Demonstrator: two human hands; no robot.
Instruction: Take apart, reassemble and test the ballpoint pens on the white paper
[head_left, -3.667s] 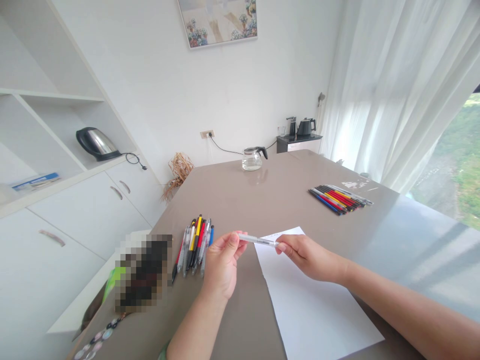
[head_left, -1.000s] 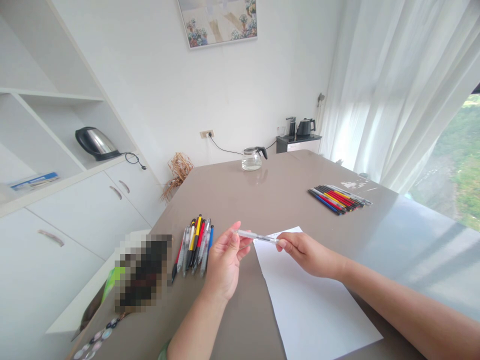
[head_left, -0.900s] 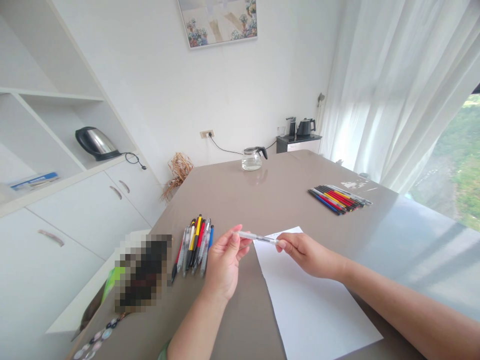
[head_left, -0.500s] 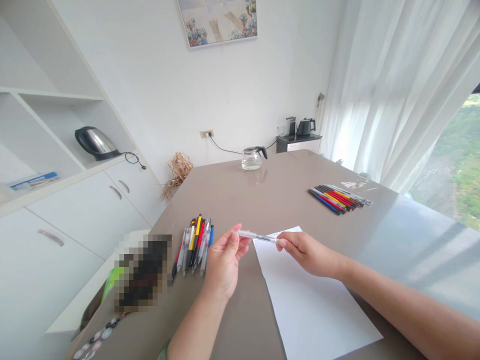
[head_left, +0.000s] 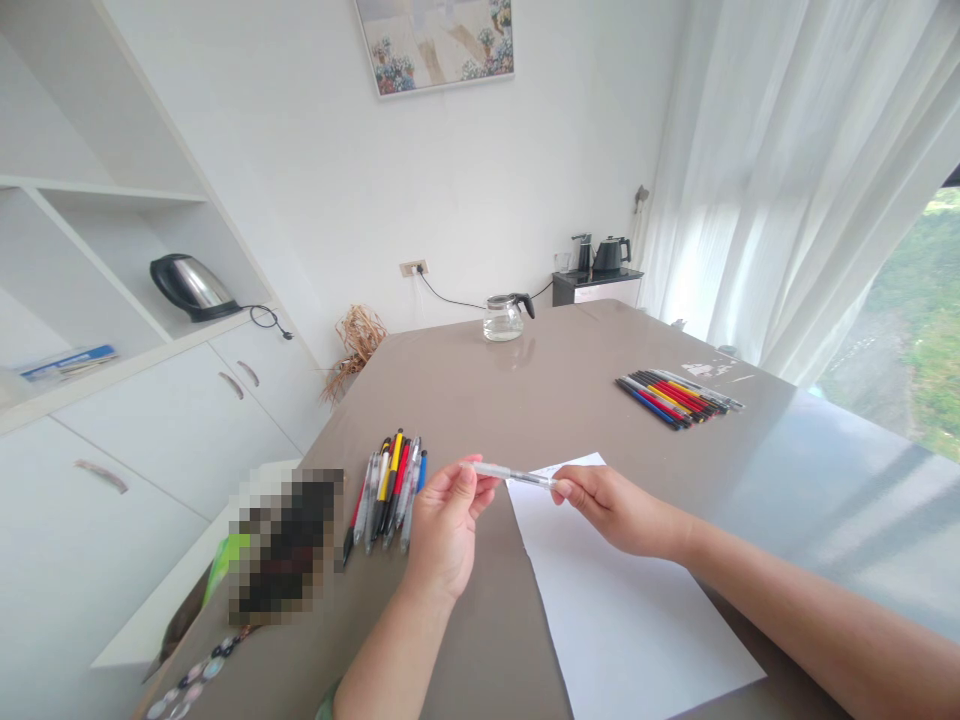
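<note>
Between my two hands a clear pen (head_left: 517, 476) is held almost level above the top of a white sheet of paper (head_left: 622, 610). My left hand (head_left: 450, 520) is closed on its left end with thumb and fingers. The right end is pinched by my right hand (head_left: 607, 505), whose wrist is over the paper. Left of my left hand lies a bunch of pens (head_left: 390, 490) in clear, yellow, red, white and blue, partly hidden by that hand. A second row of pens (head_left: 679, 398) lies side by side farther back on the right.
A glass pot (head_left: 504, 318) stands at the far end of the brown table (head_left: 465, 400). A blurred dark object (head_left: 289, 545) and a string of beads (head_left: 196, 675) lie along the left edge. White cabinets (head_left: 150, 430) flank the left side; curtains (head_left: 750, 180) hang at right.
Almost nothing differs. Both hands keep hold of the pen, which has shifted very slightly to the left.
</note>
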